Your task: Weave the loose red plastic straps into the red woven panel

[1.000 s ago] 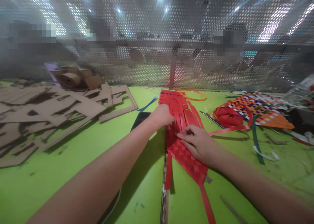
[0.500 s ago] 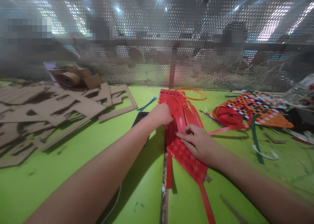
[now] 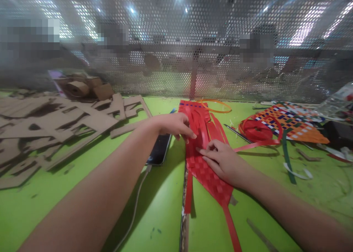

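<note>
A piece of woven red strips (image 3: 212,178) lies on the green table, its loose strips running up to a band with blue dashes (image 3: 193,105) at the far end. My right hand (image 3: 220,158) rests on the weave, fingers spread flat and pressing it. My left hand (image 3: 180,126) is over the left edge of the loose strips, fingers bent downward and partly apart, with no strip visible between them. One red strip (image 3: 232,228) trails toward the front edge, and a shorter one (image 3: 188,195) hangs at the weave's left.
Cardboard cutouts (image 3: 63,123) are heaped at left. A phone (image 3: 159,151) with a white cable (image 3: 135,208) lies beside my left forearm. At right are a red strip coil (image 3: 256,128), a pen (image 3: 238,133) and a multicoloured woven piece (image 3: 292,121). A perforated screen (image 3: 171,71) stands behind.
My left hand has lifted and turned, its fingers now apart where they were curled on the strips. The left forearm moved, uncovering more of the phone and cable. My right hand stays in place.
</note>
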The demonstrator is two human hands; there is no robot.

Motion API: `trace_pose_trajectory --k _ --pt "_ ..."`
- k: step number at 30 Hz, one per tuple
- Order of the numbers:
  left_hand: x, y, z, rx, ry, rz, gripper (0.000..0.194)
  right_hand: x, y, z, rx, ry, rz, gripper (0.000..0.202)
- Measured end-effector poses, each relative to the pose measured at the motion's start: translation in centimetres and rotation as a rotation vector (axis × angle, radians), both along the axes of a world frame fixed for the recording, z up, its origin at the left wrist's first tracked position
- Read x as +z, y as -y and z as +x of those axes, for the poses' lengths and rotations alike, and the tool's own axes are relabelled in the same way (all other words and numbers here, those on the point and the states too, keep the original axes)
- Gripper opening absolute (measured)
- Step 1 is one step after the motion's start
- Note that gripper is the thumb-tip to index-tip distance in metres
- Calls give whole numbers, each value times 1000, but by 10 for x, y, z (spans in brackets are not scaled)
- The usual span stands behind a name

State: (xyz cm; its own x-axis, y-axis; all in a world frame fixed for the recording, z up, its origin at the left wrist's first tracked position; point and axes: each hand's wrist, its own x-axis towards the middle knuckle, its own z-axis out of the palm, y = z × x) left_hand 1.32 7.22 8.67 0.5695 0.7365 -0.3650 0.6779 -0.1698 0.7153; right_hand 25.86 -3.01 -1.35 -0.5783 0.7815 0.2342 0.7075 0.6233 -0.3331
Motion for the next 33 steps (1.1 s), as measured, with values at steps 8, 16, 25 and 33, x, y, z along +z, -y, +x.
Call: trace_pose_trajectory --k 8,16,25,33 --pt "6 -3 -12 -48 35 -91 18 3 1 -1 3 -9 -6 41" --pt "-6 -3 -5 -174 51 -105 13 6 2 -4 -68 18 -84 44" --pt "-25 9 28 -63 -194 -85 9 11 2 -6 -71 56 -103 42" --pt "-23 14 31 -95 -269 -32 8 8 2 -6 -61 49 -81 42"
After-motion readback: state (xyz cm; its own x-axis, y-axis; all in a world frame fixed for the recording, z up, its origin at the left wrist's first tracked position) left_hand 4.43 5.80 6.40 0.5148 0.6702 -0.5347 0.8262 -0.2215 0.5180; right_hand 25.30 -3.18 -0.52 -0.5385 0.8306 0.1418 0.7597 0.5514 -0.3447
